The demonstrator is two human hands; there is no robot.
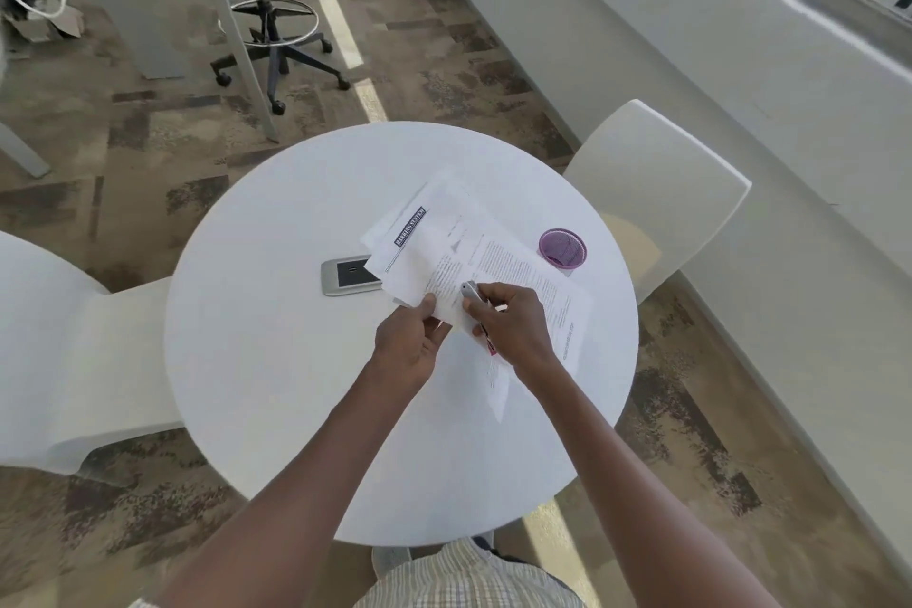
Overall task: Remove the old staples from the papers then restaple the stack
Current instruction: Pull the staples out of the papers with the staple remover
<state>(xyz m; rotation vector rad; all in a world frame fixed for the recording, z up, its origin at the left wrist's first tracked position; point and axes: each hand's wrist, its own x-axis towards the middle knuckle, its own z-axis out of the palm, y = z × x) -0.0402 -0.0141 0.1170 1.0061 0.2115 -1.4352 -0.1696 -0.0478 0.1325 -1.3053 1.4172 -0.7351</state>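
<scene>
Over the round table [276, 360], papers [444, 252] fanned away up-left, near corner pinched by left hand [412, 336]; stapler [471, 296] gripped in right hand [513, 326], nose touching that corner, just beside left fingertips.

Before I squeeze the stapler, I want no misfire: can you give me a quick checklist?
1. Left hand grips the papers' near corner: ok.
2. Right hand holds the stapler: ok.
3. Stapler sits at the papers' corner: ok.
4. Sheets squared up: not ok, fanned out.
5. Old staples all removed: cannot tell.
6. Purple mesh cup clear of the hands: ok.
</scene>
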